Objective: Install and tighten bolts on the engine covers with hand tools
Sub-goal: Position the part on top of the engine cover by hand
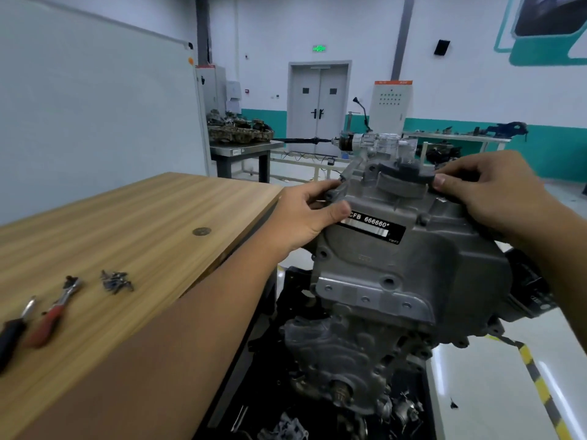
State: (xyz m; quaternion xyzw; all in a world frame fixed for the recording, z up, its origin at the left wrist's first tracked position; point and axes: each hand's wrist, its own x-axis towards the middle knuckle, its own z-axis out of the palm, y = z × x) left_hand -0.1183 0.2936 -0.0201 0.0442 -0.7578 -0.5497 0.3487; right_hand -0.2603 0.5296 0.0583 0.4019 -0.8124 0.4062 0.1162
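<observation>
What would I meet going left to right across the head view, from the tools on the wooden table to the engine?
Black-handled tool → red-handled ratchet wrench → small pile of dark bolts → left hand → grey metal engine cover → right hand.

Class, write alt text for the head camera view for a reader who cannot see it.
Both hands, left hand and right hand, grip the top of a grey engine cover. A ratchet and loose bolts lie on the wooden table alongside.
</observation>
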